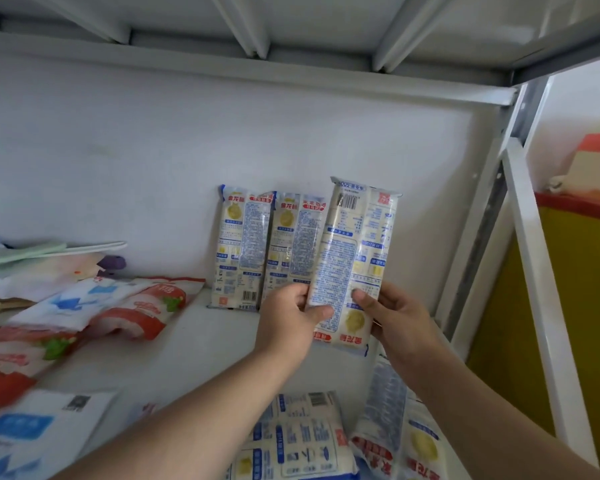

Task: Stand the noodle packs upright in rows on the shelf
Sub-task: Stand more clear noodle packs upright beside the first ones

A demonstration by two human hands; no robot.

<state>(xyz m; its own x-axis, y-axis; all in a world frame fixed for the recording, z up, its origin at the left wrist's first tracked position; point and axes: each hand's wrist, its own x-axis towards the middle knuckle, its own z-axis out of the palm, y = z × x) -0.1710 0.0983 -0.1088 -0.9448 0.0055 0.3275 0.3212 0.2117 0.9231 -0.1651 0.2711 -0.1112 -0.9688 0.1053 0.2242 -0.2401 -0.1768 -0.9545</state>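
Held noodle pack up off the shelf, long axis near enough vertical with a slight lean to the right, barcode end up top and logo end at the bottom, so apparently upside down next to its neighbours. Gripped down at the lower end only: left hand pinching the left edge with thumb over the front, right hand wrapped round the right edge with thumb on the face, so both sets of fingers closed on that pack, nothing loose. Just behind and to the left, two standing packs leaning upright against the back wall, side by side and touching, logos at the top. Open slot for the next one looks like the bit of shelf right of those two, between them and the grey upright post of the rack. So probably a push away and down, maybe a flip first if labels should match, hard to say whether that matters. Right hand nearer the gap. Tight-ish on the post side, and a knock to the second standing pack could tip the pair. More noodle packs lying flat at the near edge, below the arms. Red and white bags sprawled flat off to the left, well clear of the slot.
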